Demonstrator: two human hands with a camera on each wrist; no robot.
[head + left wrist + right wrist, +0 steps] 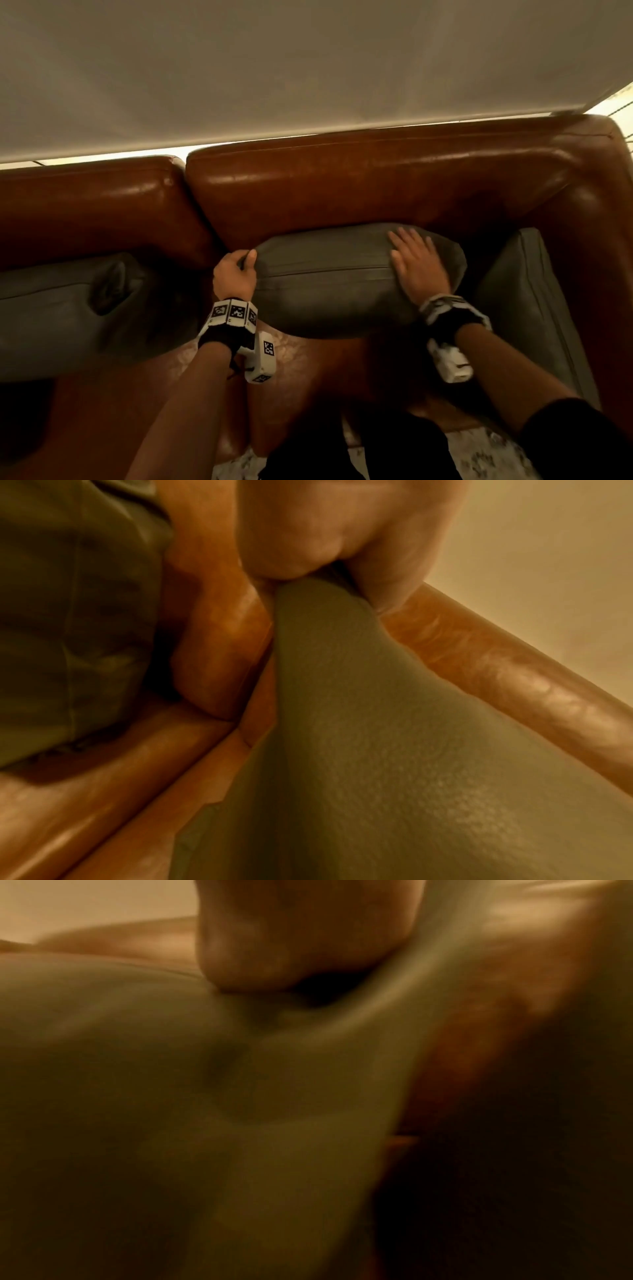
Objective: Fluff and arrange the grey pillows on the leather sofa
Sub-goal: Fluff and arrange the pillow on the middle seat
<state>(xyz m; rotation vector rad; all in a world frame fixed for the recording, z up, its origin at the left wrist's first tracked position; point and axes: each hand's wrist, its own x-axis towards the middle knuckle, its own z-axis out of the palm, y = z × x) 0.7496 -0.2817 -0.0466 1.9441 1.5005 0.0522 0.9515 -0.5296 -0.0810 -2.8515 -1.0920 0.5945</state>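
Note:
A plump grey pillow (329, 281) stands on the seat of the brown leather sofa (342, 178), leaning on the backrest. My left hand (236, 270) pinches its upper left corner; in the left wrist view my thumb and fingers (308, 534) close round that grey corner (342, 696). My right hand (416, 263) lies flat on the pillow's right end with straight fingers. The right wrist view is blurred and shows my palm (301, 939) against the grey cover (171, 1096). A second grey pillow (61, 308) lies at the left, a third (527, 308) by the right armrest.
The sofa's right armrest (596, 212) bounds the seat. A pale wall (308, 68) rises behind the backrest. Bare leather seat (301, 370) shows in front of the middle pillow. A patterned rug (486, 455) lies at the sofa's foot.

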